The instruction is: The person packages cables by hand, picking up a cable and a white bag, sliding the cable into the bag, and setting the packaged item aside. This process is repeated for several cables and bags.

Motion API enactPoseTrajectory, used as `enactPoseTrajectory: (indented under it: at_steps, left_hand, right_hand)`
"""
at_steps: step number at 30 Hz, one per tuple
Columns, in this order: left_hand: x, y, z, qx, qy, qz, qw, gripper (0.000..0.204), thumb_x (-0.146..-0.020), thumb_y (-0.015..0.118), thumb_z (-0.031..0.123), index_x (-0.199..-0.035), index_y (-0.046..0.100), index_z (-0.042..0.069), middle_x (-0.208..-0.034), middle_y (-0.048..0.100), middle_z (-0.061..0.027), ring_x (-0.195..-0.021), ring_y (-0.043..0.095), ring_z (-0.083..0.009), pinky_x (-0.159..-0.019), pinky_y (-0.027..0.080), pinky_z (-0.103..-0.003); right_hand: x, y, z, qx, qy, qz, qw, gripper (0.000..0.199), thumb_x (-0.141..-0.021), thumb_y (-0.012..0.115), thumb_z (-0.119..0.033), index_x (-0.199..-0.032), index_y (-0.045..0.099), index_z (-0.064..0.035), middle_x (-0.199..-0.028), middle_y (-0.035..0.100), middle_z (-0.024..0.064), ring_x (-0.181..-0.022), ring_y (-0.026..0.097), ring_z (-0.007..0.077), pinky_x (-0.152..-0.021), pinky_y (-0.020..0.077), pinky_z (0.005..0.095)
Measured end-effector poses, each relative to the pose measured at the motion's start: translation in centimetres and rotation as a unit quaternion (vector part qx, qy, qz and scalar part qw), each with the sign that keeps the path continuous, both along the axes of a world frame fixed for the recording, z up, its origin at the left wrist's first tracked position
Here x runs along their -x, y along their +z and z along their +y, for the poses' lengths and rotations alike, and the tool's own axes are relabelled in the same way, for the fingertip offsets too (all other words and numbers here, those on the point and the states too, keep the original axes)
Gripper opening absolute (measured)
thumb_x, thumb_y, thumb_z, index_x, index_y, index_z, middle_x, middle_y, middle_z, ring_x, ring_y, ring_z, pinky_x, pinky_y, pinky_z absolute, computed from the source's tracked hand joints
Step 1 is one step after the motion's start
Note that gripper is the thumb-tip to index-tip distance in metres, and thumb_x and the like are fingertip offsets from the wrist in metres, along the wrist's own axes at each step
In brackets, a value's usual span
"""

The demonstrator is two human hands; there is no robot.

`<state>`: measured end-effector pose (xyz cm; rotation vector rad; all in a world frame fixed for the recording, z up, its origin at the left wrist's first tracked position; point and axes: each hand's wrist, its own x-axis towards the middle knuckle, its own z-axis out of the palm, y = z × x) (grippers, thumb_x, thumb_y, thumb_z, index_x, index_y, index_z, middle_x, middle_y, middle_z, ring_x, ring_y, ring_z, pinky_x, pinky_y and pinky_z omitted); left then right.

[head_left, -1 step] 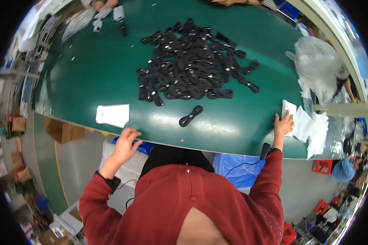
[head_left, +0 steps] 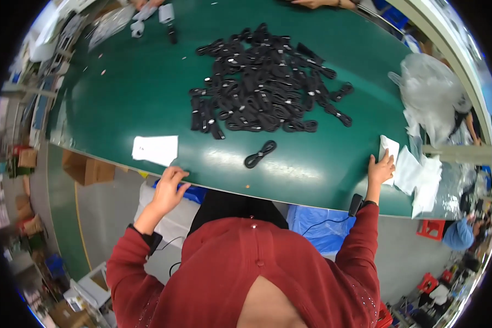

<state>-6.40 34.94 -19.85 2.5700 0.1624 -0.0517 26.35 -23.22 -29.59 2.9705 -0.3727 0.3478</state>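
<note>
My left hand (head_left: 168, 190) hangs at the table's front edge, fingers apart and loosely bent, with nothing in it. Just beyond it lies a small stack of white sheets or flat bags (head_left: 156, 149). My right hand (head_left: 381, 170) rests with spread fingers on a white flat bag (head_left: 388, 145), thumb apart; no grip on it shows. More white bags (head_left: 406, 169) fan out to its right. Between my hands, nearer the middle, a single bundled black cable (head_left: 261, 154) lies by itself. Behind it a large heap of bundled black cables (head_left: 262, 101) covers the middle of the green table (head_left: 120, 104).
Crumpled clear plastic bags (head_left: 429, 87) lie at the right edge. Another person's hands (head_left: 147, 4) are at the far left by white rolled pieces (head_left: 167, 13); a further hand (head_left: 311, 3) shows at the far edge. Blue-lined containers (head_left: 320, 224) stand below the table.
The whole view has shifted slightly, so the table and its things appear a little farther right. Both hands stay nearly in place.
</note>
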Motion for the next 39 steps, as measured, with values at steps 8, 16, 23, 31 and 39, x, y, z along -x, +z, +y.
enactPoseTrajectory:
  at_steps: [8, 16, 23, 31, 39]
  left_hand:
    - [-0.9, -1.7, 7.5, -0.154, 0.022, -0.066, 0.986, 0.061, -0.072, 0.081, 0.022, -0.127, 0.056, 0.01, -0.13, 0.049, -0.0169, -0.122, 0.046, -0.0412, -0.101, 0.04, -0.049]
    - [-4.8, -4.6, 14.5, -0.142, -0.185, -0.039, 0.972, 0.077, -0.067, 0.081, 0.037, -0.134, 0.053, 0.014, -0.133, 0.048, -0.0164, -0.124, 0.045, -0.0388, -0.103, 0.036, -0.052]
    - [-5.2, -6.4, 17.2, -0.096, -0.246, -0.062, 0.963, 0.073, -0.072, 0.077, 0.044, -0.132, 0.054, 0.009, -0.129, 0.052, -0.0145, -0.121, 0.047, -0.0358, -0.099, 0.038, -0.052]
    - [-5.1, -8.0, 18.2, -0.089, -0.279, -0.1, 0.951, 0.069, -0.078, 0.07, 0.05, -0.13, 0.055, 0.008, -0.128, 0.055, -0.012, -0.117, 0.051, -0.0326, -0.1, 0.036, -0.049]
    - [-6.5, -5.3, 18.4, -0.04, -0.23, -0.134, 0.963, 0.045, -0.079, 0.075, 0.027, -0.117, 0.062, 0.007, -0.115, 0.059, -0.0119, -0.107, 0.054, -0.0311, -0.089, 0.044, -0.045]
  right_hand:
    - [0.7, 0.0, 6.9, 0.023, 0.059, -0.051, 0.997, 0.069, -0.082, 0.071, -0.043, -0.142, 0.048, -0.0184, -0.144, 0.045, 0.0194, -0.121, 0.048, 0.0425, -0.093, 0.0438, 0.0572]
    - [8.2, 8.7, 33.0, -0.384, 0.511, -0.011, 0.769, 0.029, -0.079, 0.068, -0.002, -0.108, 0.068, -0.0061, -0.091, 0.063, 0.0116, -0.087, 0.062, 0.0307, -0.076, 0.0513, 0.0391]
    - [11.3, 6.2, 47.8, -0.25, 0.62, 0.121, 0.734, 0.034, -0.078, 0.072, -0.013, -0.111, 0.064, -0.0122, -0.087, 0.052, 0.0088, -0.073, 0.057, 0.0265, -0.068, 0.0479, 0.0391]
    - [12.4, 2.3, 49.8, -0.191, 0.574, 0.084, 0.791, 0.026, -0.077, 0.075, -0.021, -0.09, 0.055, -0.0091, -0.085, 0.049, 0.0098, -0.071, 0.058, 0.0265, -0.063, 0.0455, 0.0389]
    - [14.2, 5.0, 48.3, -0.496, 0.411, 0.13, 0.754, 0.025, -0.076, 0.073, -0.006, -0.086, 0.051, -0.0016, -0.081, 0.052, 0.0127, -0.065, 0.057, 0.0295, -0.059, 0.0472, 0.0381]
